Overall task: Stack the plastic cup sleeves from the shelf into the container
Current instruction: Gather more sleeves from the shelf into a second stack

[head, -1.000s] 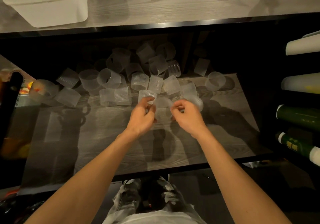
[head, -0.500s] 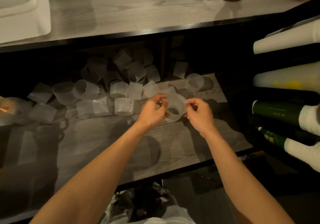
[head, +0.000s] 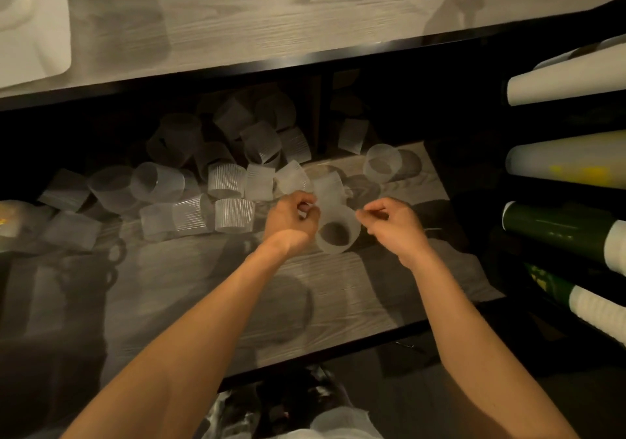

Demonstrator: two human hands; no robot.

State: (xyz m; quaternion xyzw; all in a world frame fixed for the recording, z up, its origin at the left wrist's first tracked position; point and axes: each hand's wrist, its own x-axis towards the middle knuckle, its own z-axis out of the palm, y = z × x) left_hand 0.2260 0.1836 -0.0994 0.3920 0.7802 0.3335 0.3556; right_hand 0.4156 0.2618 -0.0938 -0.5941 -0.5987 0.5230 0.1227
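The left hand (head: 291, 218) and right hand (head: 394, 225) pinch opposite sides of one sleeve (head: 337, 232), its axis toward six o'clock; the container (head: 34, 21) lies at ten o'clock, nearer the left.

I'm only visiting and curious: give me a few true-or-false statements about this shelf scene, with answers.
1. The left hand and right hand both pinch the held sleeve. True.
2. The white container sits on the counter above the shelf. True.
3. No other sleeves lie on the shelf. False: many loose sleeves lie there.
4. The held sleeve is inside the container. False: it is above the shelf.
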